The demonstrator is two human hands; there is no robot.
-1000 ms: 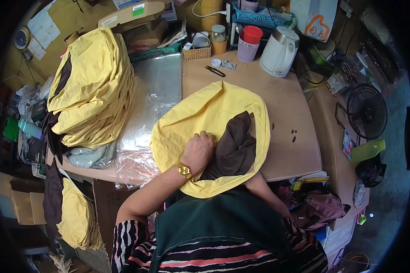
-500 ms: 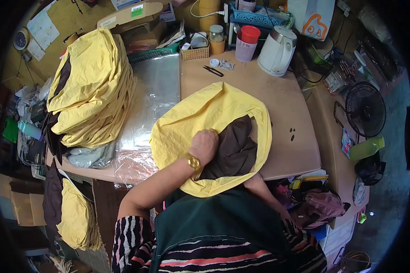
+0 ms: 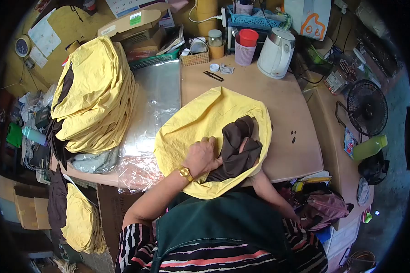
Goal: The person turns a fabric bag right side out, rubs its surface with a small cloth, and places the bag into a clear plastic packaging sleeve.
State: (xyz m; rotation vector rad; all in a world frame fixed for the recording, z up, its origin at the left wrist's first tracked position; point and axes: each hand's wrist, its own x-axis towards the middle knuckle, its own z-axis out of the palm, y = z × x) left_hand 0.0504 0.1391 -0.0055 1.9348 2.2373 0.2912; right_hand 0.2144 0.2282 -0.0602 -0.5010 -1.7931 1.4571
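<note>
A round, gathered piece of yellow cloth (image 3: 191, 116) lies spread on the table in front of me, with dark brown cloth (image 3: 234, 159) bunched inside it. My left hand (image 3: 201, 154), with a gold watch at its wrist, is closed at the border of the yellow and brown cloth, its thumb against the brown. My right hand (image 3: 244, 145) reaches in from the lower right under the yellow rim. Brown folds cover most of it; a few bent fingers show, gripping the brown cloth.
On the left stands a tall stack of yellow cloth pieces (image 3: 95, 91), beside clear plastic sheets (image 3: 157, 86). Small black snips (image 3: 213, 76), a white kettle (image 3: 276, 52) and a pink cup (image 3: 245, 53) are at the back. More yellow pieces (image 3: 79, 220) hang below left.
The brown cloth has been drawn up into a tighter bunch, and fingers of my right hand now show among its folds. My left hand has shifted slightly down.
</note>
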